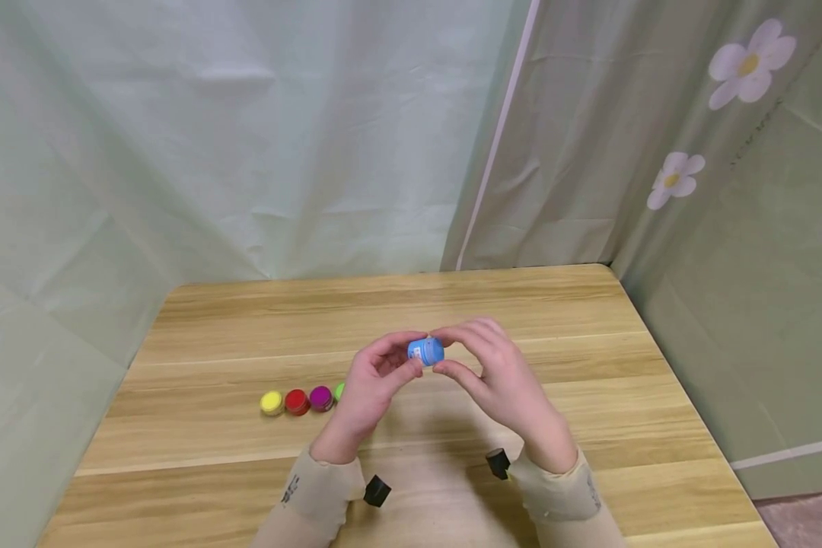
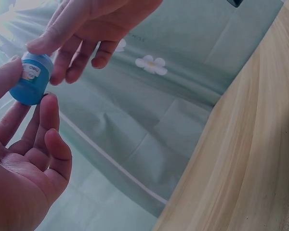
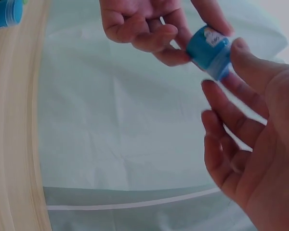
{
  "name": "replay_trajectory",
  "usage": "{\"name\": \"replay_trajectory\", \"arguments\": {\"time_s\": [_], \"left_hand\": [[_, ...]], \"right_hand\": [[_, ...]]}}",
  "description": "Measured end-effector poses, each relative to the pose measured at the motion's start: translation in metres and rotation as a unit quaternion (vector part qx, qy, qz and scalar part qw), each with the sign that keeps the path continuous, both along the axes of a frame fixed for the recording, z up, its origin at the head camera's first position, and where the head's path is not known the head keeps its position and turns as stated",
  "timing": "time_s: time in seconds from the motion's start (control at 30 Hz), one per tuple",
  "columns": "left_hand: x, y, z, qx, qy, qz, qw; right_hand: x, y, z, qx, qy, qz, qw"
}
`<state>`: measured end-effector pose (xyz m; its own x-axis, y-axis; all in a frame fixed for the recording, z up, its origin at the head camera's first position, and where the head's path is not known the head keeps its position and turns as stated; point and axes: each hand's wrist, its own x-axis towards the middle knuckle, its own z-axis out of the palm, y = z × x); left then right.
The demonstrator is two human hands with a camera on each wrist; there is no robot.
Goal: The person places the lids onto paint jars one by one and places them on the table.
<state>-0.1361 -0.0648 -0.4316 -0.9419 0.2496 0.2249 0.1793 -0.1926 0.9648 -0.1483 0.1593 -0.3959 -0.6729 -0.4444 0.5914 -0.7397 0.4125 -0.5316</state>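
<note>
— Above the table, near its middle, what do the hands have?

— A small blue pot with a white label, held up in the air between them, clear of the wood. The left hand pinches one end with thumb and forefinger; the right hand pinches the other end the same way.

— So both are clamped on it?

— Yes. From the left wrist, the pot sits between the left thumb and a fingertip, and the right hand comes down from above with its thumb on the paler lid end. From the right wrist, the pot is caught between the right thumb and the fingers, with the left hand curled on its far side. The other fingers of both hands are loosely bent and touch nothing.

— Is the lid on or off?

— On, as far as I can see; whether it is tight or loose I cannot tell.

— Anything else on the table?

— A row of little pots to the left of the left hand: yellow pot, red pot, purple pot, each touching the next, and a green pot half hidden behind the left hand. The right wrist view shows one more blue pot on the wood, at the corner. Pale green curtains hang behind, some with white flowers.
</note>
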Motion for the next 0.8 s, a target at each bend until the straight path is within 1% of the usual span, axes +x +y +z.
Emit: {"name": "replay_trajectory", "arguments": {"time_s": [0.1, 0.23, 0.33, 0.4, 0.5, 0.67, 0.73, 0.8], "left_hand": [[0.0008, 0.0001, 0.0006, -0.007, -0.001, 0.0, 1.0], [0.0011, 0.0002, 0.0021, -0.011, -0.003, 0.0, 0.9999], [0.0007, 0.0003, 0.0022, -0.008, -0.009, 0.002, 0.9999], [0.0004, 0.0003, 0.0019, -0.004, -0.014, 0.004, 0.9999], [-0.0001, 0.0, 0.0018, -0.002, -0.017, 0.009, 0.9998], [-0.0011, -0.0005, 0.0015, 0.008, -0.008, 0.008, 0.9999], [-0.0014, -0.0006, 0.0013, 0.013, -0.003, 0.004, 0.9999], [-0.0016, -0.0005, 0.0012, 0.015, 0.001, 0.002, 0.9999]], "right_hand": [[0.0018, -0.0011, -0.0003, 0.006, -0.018, -0.029, 0.999], [0.0033, -0.0012, -0.001, 0.032, -0.051, -0.054, 0.997], [0.0037, -0.0001, -0.0019, 0.046, -0.073, -0.06, 0.995], [0.0042, 0.0011, -0.0016, 0.041, -0.08, -0.052, 0.995], [0.0036, 0.0032, -0.0004, 0.033, -0.067, -0.027, 0.997], [0.0002, 0.0034, 0.0004, 0.026, -0.002, 0.02, 0.999], [-0.0012, 0.0024, -0.0001, 0.024, 0.019, 0.031, 0.999], [-0.0022, 0.0016, -0.0003, 0.023, 0.029, 0.034, 0.999]]}}
